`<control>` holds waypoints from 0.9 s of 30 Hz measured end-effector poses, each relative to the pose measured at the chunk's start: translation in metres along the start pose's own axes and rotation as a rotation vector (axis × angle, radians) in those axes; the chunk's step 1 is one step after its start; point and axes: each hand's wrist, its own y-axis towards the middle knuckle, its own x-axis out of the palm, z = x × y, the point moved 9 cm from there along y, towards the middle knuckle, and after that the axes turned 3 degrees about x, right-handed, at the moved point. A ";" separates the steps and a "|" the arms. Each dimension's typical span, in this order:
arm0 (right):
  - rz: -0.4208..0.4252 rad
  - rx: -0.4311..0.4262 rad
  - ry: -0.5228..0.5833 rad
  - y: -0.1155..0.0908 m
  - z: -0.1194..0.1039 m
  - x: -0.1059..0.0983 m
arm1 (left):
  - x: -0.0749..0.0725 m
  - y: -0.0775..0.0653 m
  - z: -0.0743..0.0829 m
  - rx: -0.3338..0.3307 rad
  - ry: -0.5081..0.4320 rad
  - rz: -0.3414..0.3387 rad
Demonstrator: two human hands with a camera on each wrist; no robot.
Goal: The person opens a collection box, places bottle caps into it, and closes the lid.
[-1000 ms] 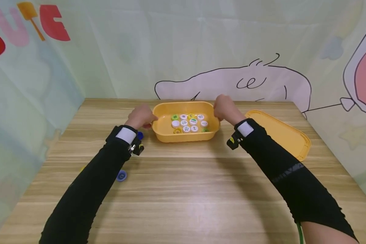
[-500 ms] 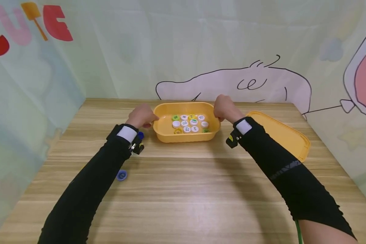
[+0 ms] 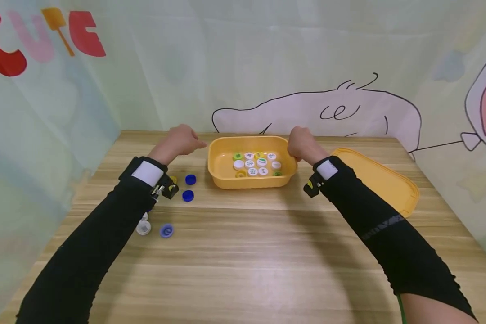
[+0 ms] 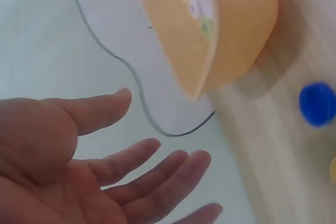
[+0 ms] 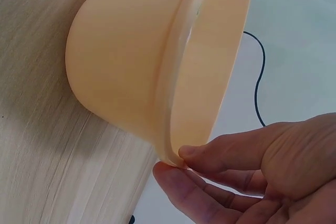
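A yellow plastic tub [image 3: 251, 182] stands near the back of the table, holding several round bottle caps [image 3: 262, 162] in white, green and yellow. My right hand [image 3: 303, 145] pinches the tub's right end; in the right wrist view the thumb and forefinger meet over its rim [image 5: 176, 153]. Just off the tub's left end, my left hand [image 3: 178, 143] is raised with nothing in it. The left wrist view shows its fingers [image 4: 142, 153] spread and relaxed, apart from the tub wall [image 4: 244, 30].
A flat yellow lid [image 3: 378, 182] lies to the right, partly behind the right forearm. Left of the tub are blue bottle caps [image 3: 188, 195], a light blue cap [image 3: 167, 231] and a white cap [image 3: 143, 227]. The left forearm hides part of this group. A printed cloth [image 3: 166, 67] hangs behind the table.
My left hand has let go of the tub's left end and moved up and left, uncovering more caps. The right hand keeps its pinch on the rim.
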 end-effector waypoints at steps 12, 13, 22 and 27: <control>0.011 -0.014 0.020 -0.002 -0.004 0.000 | -0.030 -0.062 -0.014 0.033 0.073 -0.033; 0.007 -0.017 0.017 -0.002 -0.004 0.001 | -0.031 -0.068 -0.016 0.051 0.075 -0.026; 0.008 -0.045 0.019 -0.005 -0.001 0.001 | -0.010 -0.105 -0.032 0.143 0.084 -0.029; 0.033 -0.063 0.019 -0.008 0.004 -0.004 | 0.007 -0.119 -0.036 0.142 0.122 -0.032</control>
